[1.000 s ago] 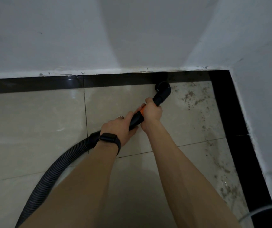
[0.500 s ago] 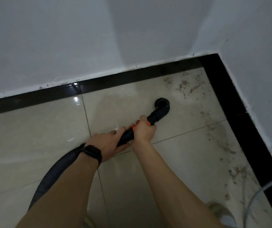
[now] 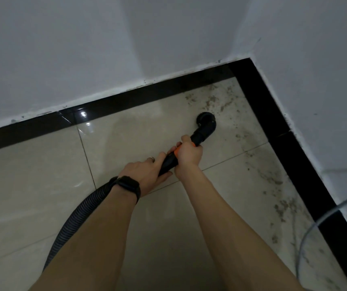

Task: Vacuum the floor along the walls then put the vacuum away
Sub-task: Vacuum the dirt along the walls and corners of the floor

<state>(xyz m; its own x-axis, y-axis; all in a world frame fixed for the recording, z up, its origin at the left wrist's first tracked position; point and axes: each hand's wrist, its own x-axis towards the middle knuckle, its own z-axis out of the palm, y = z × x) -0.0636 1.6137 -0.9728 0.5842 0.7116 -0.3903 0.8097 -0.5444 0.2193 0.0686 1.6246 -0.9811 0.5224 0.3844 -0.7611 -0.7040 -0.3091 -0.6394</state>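
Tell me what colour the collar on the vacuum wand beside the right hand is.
Orange; the collar on the vacuum wand shows beside the right hand, head view.

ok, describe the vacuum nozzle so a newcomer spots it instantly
Find the corner where the white walls meet above the black skirting strip. Just short of it, on beige floor tile, sits the round black plastic nozzle. It alone caps the bent tube beyond the right hand, beside brown dirt.

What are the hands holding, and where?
Both grip the vacuum hose: the right hand by the orange ring behind the nozzle, the left hand just farther back.
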